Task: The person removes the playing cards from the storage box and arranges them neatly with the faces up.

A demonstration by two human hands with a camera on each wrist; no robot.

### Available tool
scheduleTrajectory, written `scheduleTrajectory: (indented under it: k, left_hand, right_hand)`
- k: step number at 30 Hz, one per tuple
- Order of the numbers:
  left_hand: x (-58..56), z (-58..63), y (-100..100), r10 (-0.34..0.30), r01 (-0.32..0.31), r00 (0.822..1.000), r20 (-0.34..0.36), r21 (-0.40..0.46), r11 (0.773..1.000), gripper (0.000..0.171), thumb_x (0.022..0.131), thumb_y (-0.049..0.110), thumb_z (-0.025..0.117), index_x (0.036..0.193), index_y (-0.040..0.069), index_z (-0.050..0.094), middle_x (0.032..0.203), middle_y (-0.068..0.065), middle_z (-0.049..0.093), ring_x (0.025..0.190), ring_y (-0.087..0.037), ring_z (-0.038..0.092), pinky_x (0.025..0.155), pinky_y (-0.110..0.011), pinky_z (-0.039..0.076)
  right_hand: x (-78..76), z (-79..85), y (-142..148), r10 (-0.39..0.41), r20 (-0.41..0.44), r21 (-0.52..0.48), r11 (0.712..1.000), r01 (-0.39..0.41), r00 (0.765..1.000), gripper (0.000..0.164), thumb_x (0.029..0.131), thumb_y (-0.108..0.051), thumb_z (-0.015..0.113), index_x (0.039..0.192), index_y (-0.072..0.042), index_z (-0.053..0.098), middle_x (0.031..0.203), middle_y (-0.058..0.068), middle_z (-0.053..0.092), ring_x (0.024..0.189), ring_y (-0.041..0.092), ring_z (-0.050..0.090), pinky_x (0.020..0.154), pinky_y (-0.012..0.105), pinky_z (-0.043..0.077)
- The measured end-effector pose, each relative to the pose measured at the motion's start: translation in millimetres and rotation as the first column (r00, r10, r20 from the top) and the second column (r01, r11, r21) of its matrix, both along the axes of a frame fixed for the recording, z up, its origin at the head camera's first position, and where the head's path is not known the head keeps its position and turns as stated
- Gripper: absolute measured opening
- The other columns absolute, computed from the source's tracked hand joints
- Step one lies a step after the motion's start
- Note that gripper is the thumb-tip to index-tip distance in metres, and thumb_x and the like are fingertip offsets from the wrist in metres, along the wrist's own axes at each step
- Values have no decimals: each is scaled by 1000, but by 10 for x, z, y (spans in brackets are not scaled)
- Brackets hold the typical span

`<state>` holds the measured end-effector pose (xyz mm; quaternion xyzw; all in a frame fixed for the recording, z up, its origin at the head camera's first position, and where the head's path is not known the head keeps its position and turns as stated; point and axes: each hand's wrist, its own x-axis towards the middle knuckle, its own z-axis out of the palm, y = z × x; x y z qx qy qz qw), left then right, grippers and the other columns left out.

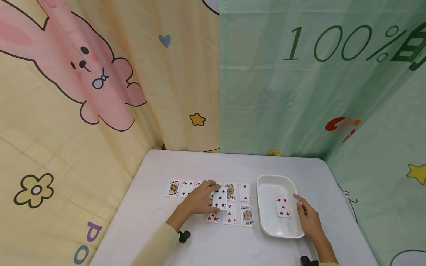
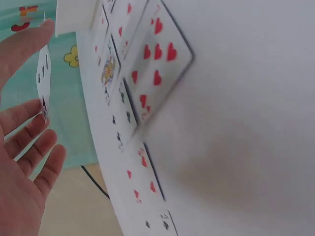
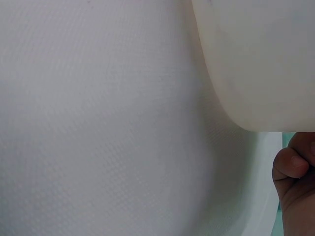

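Note:
My left hand [image 1: 199, 199] pinches a playing card with several black spades [image 1: 220, 199] between thumb and fingertips, raised above the laid-out cards. The left wrist view shows this spade card [image 2: 44, 73] nearly edge-on. Below it lies a seven of hearts [image 2: 157, 51], partly covered by my hand in the head view. My right hand [image 1: 310, 218] grips the right rim of a white tray [image 1: 266, 221], its thumb at the edge. One heart card [image 1: 283, 207] lies face up in the tray. In the right wrist view, curled fingers [image 3: 293, 164] show beside the tray wall.
Face-up cards lie in two rows left of the tray: a face card [image 1: 173, 188] at the far left, a heart card [image 1: 245, 192] at the back right, and another face card [image 1: 247, 215] in front. Curtains [image 1: 286, 111] hang behind the white table [image 1: 233, 247].

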<state>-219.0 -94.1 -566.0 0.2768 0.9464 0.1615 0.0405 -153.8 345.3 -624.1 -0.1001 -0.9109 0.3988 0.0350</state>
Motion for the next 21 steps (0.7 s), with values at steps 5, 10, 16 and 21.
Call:
scheduleTrajectory:
  k: [5,10,16,21]
  left_hand:
    - [118,-111,-310,48,-49,998,32,38,998,89,74,55,88,149,20,55,148,-2,52,135,-23,52,111,-43,49]
    - [218,-271,-608,86,-86,996,19,36,996,88,71,56,90,145,19,59,143,-1,55,132,-21,52,111,-41,49]
    - [277,-372,-813,112,-112,994,12,47,993,88,70,52,91,143,15,60,139,-1,56,129,-22,54,108,-42,51]
    - [298,-376,-873,119,-120,993,16,40,992,86,69,49,92,142,15,61,139,-2,55,127,-22,54,106,-43,52]
  right_hand:
    - [-13,-2,15,11,-26,6,1000,-11,1000,46,113,-34,37,154,-16,48,104,18,65,82,17,54,62,23,47]
    - [-20,-7,25,13,-62,15,1000,-12,998,43,112,-30,40,151,-14,51,95,14,63,75,10,51,60,23,45]
    - [-30,-4,37,14,-54,10,1000,-14,998,44,113,-32,39,152,-16,50,98,15,65,76,11,53,60,24,46]
    - [-33,-16,27,9,-41,0,1000,-9,999,45,113,-34,38,153,-17,49,98,15,64,76,12,52,60,24,46]
